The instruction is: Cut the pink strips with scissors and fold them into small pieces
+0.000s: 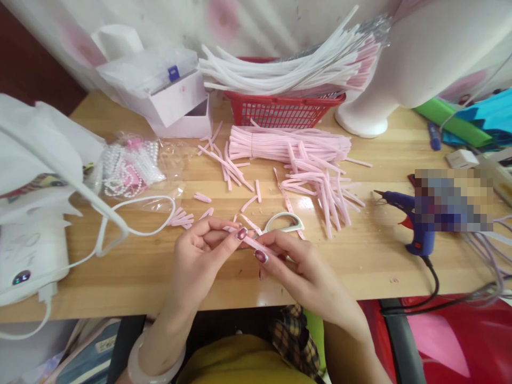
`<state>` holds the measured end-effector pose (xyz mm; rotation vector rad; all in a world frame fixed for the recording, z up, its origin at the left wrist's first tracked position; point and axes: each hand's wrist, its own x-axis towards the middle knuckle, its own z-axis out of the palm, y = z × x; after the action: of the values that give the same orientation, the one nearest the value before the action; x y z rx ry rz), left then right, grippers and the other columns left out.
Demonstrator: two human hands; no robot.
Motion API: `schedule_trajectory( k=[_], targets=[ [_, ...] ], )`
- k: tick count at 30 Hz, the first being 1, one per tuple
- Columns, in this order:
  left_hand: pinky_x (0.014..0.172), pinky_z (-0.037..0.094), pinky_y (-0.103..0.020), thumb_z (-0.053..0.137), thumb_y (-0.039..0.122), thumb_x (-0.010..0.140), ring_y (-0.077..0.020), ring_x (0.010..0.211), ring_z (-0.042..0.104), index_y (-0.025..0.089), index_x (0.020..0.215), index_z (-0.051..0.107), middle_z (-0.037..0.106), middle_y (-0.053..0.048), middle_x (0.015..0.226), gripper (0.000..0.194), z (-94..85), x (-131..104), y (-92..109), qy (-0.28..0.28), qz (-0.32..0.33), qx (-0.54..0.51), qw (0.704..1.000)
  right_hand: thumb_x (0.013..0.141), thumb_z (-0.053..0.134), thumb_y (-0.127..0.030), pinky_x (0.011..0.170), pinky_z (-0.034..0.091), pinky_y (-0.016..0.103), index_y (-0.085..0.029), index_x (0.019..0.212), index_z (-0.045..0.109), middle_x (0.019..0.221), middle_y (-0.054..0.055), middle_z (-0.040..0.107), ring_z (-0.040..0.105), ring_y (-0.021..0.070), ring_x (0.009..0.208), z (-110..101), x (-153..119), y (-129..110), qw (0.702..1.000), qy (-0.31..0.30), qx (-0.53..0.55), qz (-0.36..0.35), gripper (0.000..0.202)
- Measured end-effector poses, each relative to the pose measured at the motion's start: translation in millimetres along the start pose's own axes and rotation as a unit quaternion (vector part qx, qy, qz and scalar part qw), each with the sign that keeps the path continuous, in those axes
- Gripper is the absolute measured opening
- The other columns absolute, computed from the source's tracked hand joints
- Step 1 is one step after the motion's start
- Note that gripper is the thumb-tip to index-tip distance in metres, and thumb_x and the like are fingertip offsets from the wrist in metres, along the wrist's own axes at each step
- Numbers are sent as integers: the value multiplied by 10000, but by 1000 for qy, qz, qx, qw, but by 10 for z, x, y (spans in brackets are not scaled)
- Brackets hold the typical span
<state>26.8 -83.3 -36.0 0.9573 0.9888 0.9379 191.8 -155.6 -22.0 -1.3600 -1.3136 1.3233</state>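
Between both hands, above the table's front part, is a short pink pipe cleaner (253, 243). My left hand (208, 248) pinches its left end between thumb and fingers. The right end is gripped by my right hand (298, 261), with the thumb on top. Just behind the hands lie scissors (286, 217), of which one pale handle loop shows; the rest is hidden by the fingers. A pink measuring tape (287, 200) runs beside and under the scissors. Short cut pink pieces (202, 197) lie behind my left hand, and bent pink pipe cleaners (326, 197) behind my right.
A pink pipe cleaner bundle (280, 143) lies before a red basket (280, 111) holding white stems. On the right lies a blue glue gun (420, 224) with cables; a white mannequin head (368, 117) stands behind. Bagged pearl beads (132, 165) and a white cable (120, 224) are left.
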Motion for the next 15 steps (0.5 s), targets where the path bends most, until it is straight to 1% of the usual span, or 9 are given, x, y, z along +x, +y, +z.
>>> schedule_trajectory(
  k=[3, 6, 10, 12, 15],
  targets=[
    [727, 633, -272, 832, 279, 750, -218, 716, 783, 157, 766, 676, 801, -62, 746, 198, 8, -1, 6, 3, 4, 28, 1000, 1015, 489, -313, 643, 455, 240, -191, 1034, 594, 792, 2, 584, 563, 139, 717, 1, -7, 11, 1000, 5, -25, 1, 162],
    [715, 630, -269, 823, 278, 754, -220, 716, 782, 156, 778, 675, 802, -65, 756, 193, 10, 0, 16, 5, 5, 53, 999, 1022, 467, -302, 657, 467, 238, -194, 1012, 570, 817, 8, 585, 579, 139, 739, 7, 7, 7, 1000, 11, -16, -5, 149],
    [712, 634, -279, 822, 276, 749, -226, 726, 782, 158, 782, 676, 802, -67, 769, 190, 5, 10, 32, 0, 1, 71, 997, 1031, 449, -279, 690, 460, 253, -200, 1002, 546, 763, -5, 607, 590, 135, 714, 13, 26, 14, 1000, 9, -12, -8, 128],
    [709, 633, -267, 823, 271, 751, -214, 719, 781, 161, 779, 682, 801, -60, 764, 181, -3, 18, 28, -12, -4, 57, 998, 1030, 454, -283, 698, 464, 256, -204, 1000, 533, 752, -6, 628, 596, 132, 709, 12, 27, 32, 1000, 7, 9, -3, 115],
    [711, 632, -262, 833, 283, 745, -202, 705, 778, 159, 804, 698, 797, -50, 754, 193, -21, 26, 9, -26, -14, 30, 999, 1017, 490, -322, 695, 484, 263, -212, 998, 504, 781, 10, 673, 619, 136, 716, 14, 25, 68, 997, 10, 73, 10, 112]
  ],
)
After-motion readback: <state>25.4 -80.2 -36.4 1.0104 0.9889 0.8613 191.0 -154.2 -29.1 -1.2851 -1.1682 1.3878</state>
